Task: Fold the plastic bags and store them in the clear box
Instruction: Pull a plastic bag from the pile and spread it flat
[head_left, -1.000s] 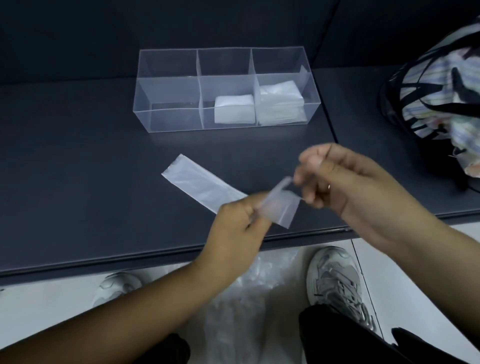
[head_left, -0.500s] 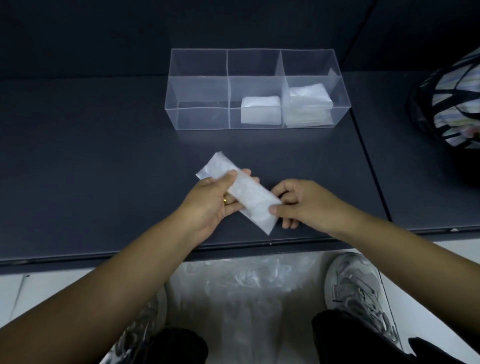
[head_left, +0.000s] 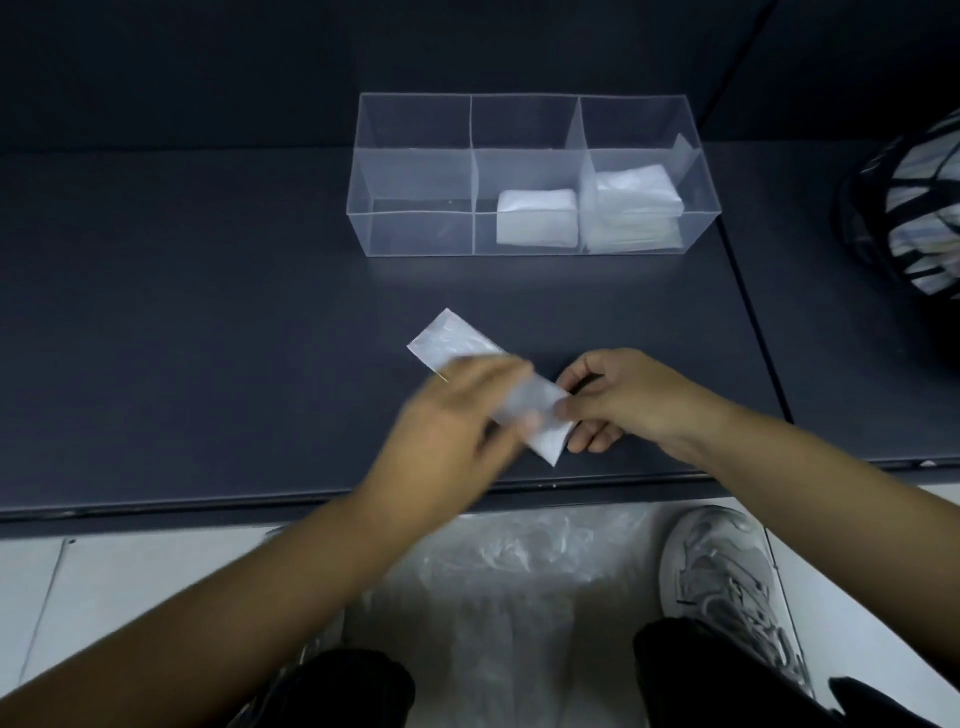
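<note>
Near the worktop (head_left: 208, 364) edge, your right hand (head_left: 613, 400) pinches the bag (head_left: 457, 338); left hand (head_left: 462, 415) too blurred to judge; slick plastic may spring unfolded.

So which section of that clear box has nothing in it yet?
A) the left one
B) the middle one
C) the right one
A: the left section of the clear box shows only bare see-through walls, while a white folded bundle sits in the middle and a taller stack on the right.
</note>
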